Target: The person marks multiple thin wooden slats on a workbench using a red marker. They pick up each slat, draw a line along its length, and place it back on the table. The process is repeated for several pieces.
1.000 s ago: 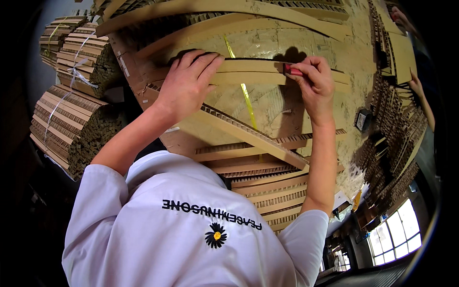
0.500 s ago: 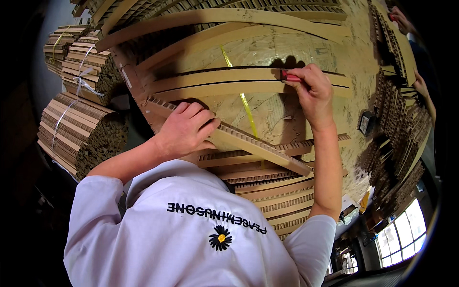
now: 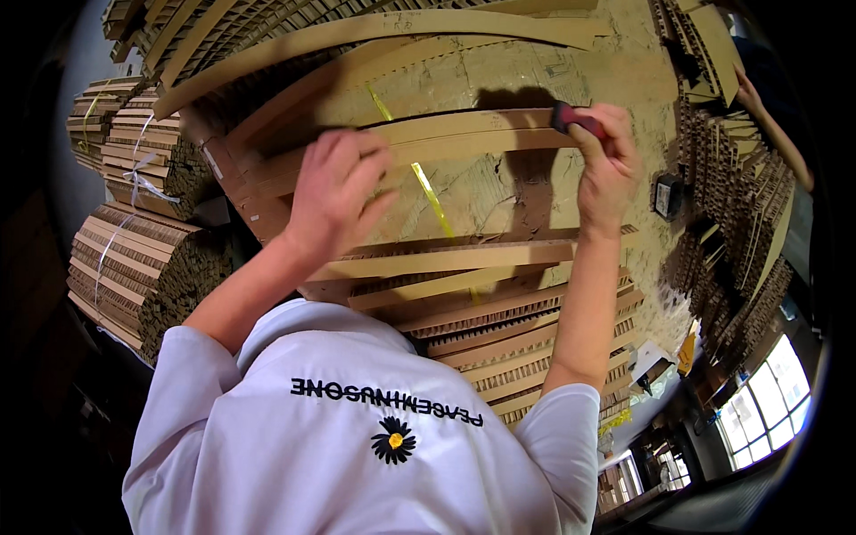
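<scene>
My right hand (image 3: 609, 165) grips a small red stamp (image 3: 578, 121) with a dark, blocky end, though its exact kind is not fully clear. The dark end is over the right part of a long cardboard strip (image 3: 473, 127) lying across the table. My left hand (image 3: 339, 183), smeared by motion, has its fingers spread and holds nothing. It hovers over the left part of that strip; contact cannot be made out. Closer to my body lies another honeycomb-edged cardboard strip (image 3: 446, 261), with several similar strips (image 3: 508, 348) stacked behind it toward me.
A black box (image 3: 665, 195) sits on the table (image 3: 615, 71) at right. Curved strips (image 3: 383, 28) lie at the far side; tied bundles (image 3: 125, 259) stand at left. At far right, another person's arm (image 3: 776, 134) reaches over stacked cardboard (image 3: 727, 187).
My left hand has let go of the slanted strip and moved away from my body; that strip now lies nearer me. The red stamp has shifted right and turned, showing its dark end.
</scene>
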The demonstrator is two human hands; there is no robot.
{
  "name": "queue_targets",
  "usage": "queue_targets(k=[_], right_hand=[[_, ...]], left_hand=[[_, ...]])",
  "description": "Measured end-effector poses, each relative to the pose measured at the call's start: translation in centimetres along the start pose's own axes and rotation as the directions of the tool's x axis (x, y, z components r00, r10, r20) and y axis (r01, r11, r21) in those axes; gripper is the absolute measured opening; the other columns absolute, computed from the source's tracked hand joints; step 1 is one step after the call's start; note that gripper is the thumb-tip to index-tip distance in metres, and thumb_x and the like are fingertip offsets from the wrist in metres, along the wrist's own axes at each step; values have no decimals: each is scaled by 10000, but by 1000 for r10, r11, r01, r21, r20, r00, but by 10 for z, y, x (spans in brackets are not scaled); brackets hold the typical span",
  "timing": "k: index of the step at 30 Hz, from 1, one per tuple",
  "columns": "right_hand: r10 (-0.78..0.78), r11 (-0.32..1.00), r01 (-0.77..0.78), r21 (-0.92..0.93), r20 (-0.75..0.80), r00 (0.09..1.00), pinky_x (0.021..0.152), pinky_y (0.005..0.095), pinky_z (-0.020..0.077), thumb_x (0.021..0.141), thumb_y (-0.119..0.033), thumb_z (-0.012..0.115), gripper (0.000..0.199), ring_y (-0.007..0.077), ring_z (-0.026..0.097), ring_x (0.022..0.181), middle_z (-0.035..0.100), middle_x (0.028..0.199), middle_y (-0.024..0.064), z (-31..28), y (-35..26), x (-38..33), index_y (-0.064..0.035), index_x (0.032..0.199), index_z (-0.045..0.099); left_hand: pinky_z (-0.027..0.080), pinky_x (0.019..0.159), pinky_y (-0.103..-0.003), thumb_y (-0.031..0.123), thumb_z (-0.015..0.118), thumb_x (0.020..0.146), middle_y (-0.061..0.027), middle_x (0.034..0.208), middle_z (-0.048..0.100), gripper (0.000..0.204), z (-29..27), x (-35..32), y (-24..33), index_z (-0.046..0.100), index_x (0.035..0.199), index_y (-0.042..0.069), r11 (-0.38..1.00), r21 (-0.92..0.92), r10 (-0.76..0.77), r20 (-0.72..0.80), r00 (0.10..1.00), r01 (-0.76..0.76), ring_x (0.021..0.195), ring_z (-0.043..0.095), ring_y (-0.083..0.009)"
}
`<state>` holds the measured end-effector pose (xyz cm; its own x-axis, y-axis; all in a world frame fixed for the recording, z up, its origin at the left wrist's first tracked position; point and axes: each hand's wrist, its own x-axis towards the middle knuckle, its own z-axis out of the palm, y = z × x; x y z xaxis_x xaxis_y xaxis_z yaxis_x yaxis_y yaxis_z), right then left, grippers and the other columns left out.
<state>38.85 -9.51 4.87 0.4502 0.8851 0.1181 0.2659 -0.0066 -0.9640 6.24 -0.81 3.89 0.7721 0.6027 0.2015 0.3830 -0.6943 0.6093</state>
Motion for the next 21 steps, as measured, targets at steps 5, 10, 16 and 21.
queue_targets(k=[5, 10, 16, 21], right_hand=[[-12, 999, 15, -50, 61, 998, 946, 296, 522, 829, 99, 818, 245, 182, 639, 1049, 664, 1106, 66, -16, 17, -17, -8, 1046, 774], [-34, 983, 69, -170, 200, 979, 851, 291, 528, 821, 74, 833, 233, 184, 646, 974, 669, 1065, 60, -10, 16, -18, -4, 1032, 774], [-66, 959, 137, -249, 274, 959, 805, 293, 526, 824, 37, 847, 228, 188, 645, 942, 663, 1041, 57, -13, 18, -12, -18, 1034, 777], [-81, 949, 165, -268, 298, 951, 785, 303, 528, 814, 19, 855, 225, 204, 649, 929, 667, 1026, 64, -12, 20, -8, -21, 1020, 776]], left_hand=[[492, 972, -465, 66, 874, 710, -134, 1257, 644, 480, 19, 10, -8, 676, 1146, 46, 999, 22, -28, -57, 998, 30, 1158, 606, -372], [481, 944, -463, 112, 875, 717, -84, 1261, 627, 432, 31, 5, -11, 691, 1107, 94, 998, 52, -42, -84, 996, 46, 1159, 596, -339], [483, 935, -455, 92, 869, 719, -78, 1263, 624, 424, 37, 3, -16, 698, 1107, 103, 998, 60, -29, -107, 994, 36, 1162, 598, -329], [497, 952, -451, 30, 866, 726, -110, 1254, 651, 405, 34, 4, -14, 696, 1092, 63, 997, 59, -38, -102, 994, 44, 1148, 619, -356]])
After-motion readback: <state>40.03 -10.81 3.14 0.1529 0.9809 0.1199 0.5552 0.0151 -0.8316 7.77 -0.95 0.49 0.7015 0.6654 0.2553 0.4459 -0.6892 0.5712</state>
